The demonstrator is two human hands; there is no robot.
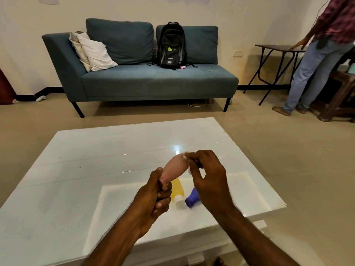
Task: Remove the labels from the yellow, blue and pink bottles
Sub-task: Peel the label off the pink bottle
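Note:
My left hand (156, 194) grips the neck end of the pink bottle (174, 167), holding it tilted up and away above the table. My right hand (206, 173) pinches a pale, partly peeled label (187, 160) at the bottle's far end. Beneath my hands lie the yellow bottle (177, 191) with its white cap toward me and the blue bottle (192, 198), side by side on the white glossy table (76, 169). The blue bottle is partly hidden by my right hand.
A blue sofa (153, 79) with a black backpack (171, 46) and white pillows (94, 51) stands beyond the table. A person (315, 60) stands at the right by a dark folding table (276, 48). Tiled floor surrounds the table.

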